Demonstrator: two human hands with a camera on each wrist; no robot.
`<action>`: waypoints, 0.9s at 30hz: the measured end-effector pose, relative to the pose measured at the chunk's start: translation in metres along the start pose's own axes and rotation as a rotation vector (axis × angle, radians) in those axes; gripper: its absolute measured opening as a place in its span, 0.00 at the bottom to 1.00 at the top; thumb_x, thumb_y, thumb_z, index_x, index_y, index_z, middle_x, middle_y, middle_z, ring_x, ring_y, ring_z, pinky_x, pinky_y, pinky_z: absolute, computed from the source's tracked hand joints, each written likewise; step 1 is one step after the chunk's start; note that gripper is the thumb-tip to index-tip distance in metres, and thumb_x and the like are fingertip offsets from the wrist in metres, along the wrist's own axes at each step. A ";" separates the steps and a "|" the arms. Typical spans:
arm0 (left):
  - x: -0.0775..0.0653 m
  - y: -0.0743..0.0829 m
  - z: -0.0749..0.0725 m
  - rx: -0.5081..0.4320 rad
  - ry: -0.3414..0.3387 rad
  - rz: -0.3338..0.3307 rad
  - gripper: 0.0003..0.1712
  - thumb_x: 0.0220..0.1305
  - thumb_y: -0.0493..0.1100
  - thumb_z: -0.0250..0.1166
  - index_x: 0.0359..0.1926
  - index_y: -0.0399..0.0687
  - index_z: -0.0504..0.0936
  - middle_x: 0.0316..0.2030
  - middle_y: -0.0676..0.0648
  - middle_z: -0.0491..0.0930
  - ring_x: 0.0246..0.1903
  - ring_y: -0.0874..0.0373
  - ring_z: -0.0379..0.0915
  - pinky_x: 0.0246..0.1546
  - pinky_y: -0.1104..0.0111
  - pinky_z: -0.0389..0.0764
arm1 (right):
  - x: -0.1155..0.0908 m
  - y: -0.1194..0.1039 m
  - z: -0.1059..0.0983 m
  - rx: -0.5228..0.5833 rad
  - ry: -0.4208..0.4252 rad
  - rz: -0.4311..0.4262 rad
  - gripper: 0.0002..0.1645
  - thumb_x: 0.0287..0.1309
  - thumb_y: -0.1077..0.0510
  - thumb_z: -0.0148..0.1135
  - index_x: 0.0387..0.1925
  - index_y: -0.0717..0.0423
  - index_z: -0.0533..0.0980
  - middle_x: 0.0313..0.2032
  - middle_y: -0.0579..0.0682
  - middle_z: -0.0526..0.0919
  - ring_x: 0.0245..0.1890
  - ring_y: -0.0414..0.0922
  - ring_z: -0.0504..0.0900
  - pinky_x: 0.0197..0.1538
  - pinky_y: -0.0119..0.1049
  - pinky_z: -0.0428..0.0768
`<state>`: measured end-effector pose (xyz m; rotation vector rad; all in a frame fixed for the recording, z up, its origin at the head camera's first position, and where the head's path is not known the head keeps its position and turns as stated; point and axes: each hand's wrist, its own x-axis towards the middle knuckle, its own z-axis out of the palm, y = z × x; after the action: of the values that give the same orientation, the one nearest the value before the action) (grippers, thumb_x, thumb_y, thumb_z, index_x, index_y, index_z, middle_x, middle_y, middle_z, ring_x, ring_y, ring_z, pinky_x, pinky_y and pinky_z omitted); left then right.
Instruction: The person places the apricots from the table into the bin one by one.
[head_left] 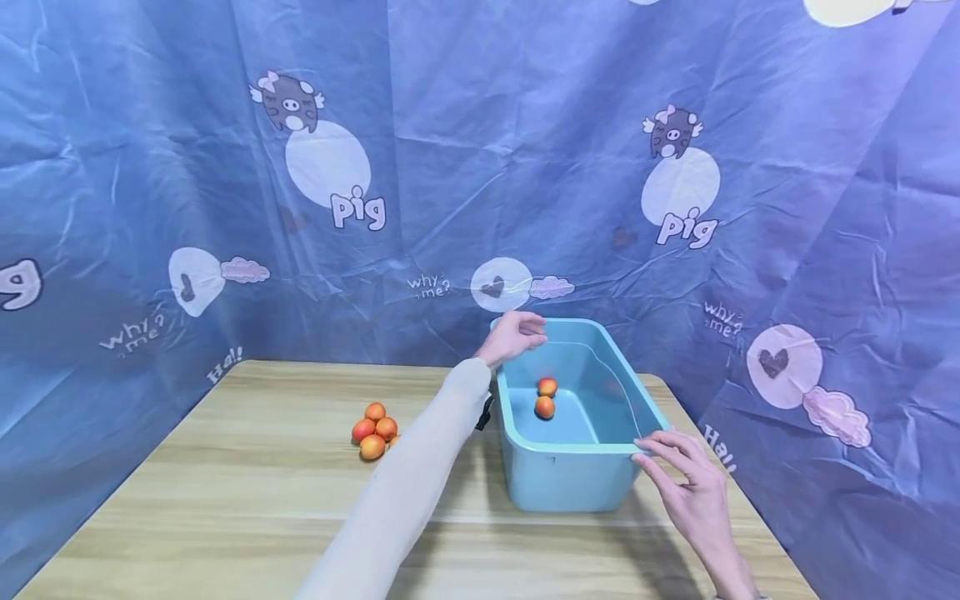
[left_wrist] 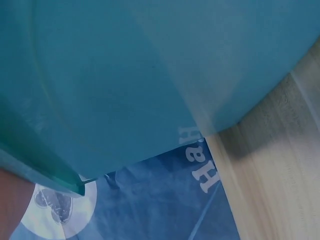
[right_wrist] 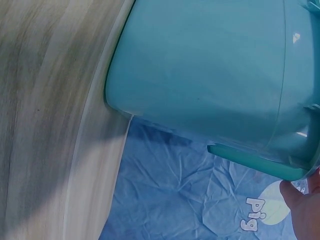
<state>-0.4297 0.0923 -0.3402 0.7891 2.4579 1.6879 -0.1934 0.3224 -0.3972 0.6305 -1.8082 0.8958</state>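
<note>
A light-blue plastic bin stands on the right part of the wooden table, with two orange-red round fruits lying on its floor. At the bin's far left corner, my left hand holds the rim, its arm stretched along the bin's left side. My right hand pinches the rim at the near right corner, thumb below and fingers over the edge. Both wrist views are mostly filled by the bin's outer walls; the right thumb shows beside the rim.
Left of the bin, several more orange-red fruits sit in a cluster on the wooden table, partly covered by the left sleeve. A blue printed curtain hangs behind and beside the table.
</note>
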 end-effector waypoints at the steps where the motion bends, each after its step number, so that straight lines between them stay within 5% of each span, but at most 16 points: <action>1: -0.001 0.001 -0.001 0.004 0.013 0.019 0.23 0.64 0.37 0.66 0.60 0.37 0.77 0.48 0.41 0.85 0.45 0.53 0.83 0.47 0.61 0.84 | -0.002 0.004 0.000 -0.001 0.000 -0.001 0.13 0.39 0.69 0.76 0.32 0.67 0.84 0.34 0.61 0.82 0.50 0.37 0.78 0.67 0.29 0.69; 7: -0.008 0.000 -0.009 0.048 0.069 0.102 0.22 0.61 0.41 0.70 0.55 0.38 0.81 0.44 0.46 0.87 0.44 0.57 0.84 0.46 0.71 0.82 | -0.012 0.021 -0.005 0.002 0.005 0.005 0.14 0.38 0.67 0.77 0.34 0.63 0.86 0.36 0.55 0.84 0.50 0.36 0.78 0.67 0.30 0.69; 14: -0.028 -0.003 -0.029 -0.016 0.061 0.168 0.20 0.60 0.40 0.70 0.53 0.39 0.83 0.45 0.43 0.87 0.45 0.56 0.84 0.50 0.68 0.82 | -0.012 0.021 -0.003 0.015 -0.005 0.012 0.15 0.39 0.67 0.77 0.35 0.62 0.86 0.37 0.54 0.84 0.50 0.36 0.78 0.67 0.31 0.69; 19: -0.051 -0.011 -0.048 -0.018 0.085 0.156 0.17 0.61 0.40 0.70 0.52 0.46 0.84 0.47 0.40 0.86 0.45 0.57 0.83 0.48 0.67 0.82 | -0.011 0.018 0.002 0.019 0.000 0.000 0.14 0.38 0.68 0.77 0.34 0.64 0.86 0.36 0.57 0.84 0.49 0.37 0.78 0.67 0.31 0.69; 27: -0.079 -0.038 -0.065 -0.047 0.114 0.141 0.19 0.60 0.38 0.70 0.52 0.38 0.83 0.46 0.38 0.86 0.46 0.53 0.84 0.45 0.68 0.83 | -0.011 0.019 0.001 0.018 -0.008 0.004 0.13 0.41 0.65 0.77 0.34 0.63 0.86 0.37 0.56 0.84 0.50 0.36 0.78 0.68 0.31 0.68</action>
<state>-0.3969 -0.0083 -0.3668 0.9052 2.4782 1.8806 -0.2041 0.3329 -0.4129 0.6428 -1.8107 0.9149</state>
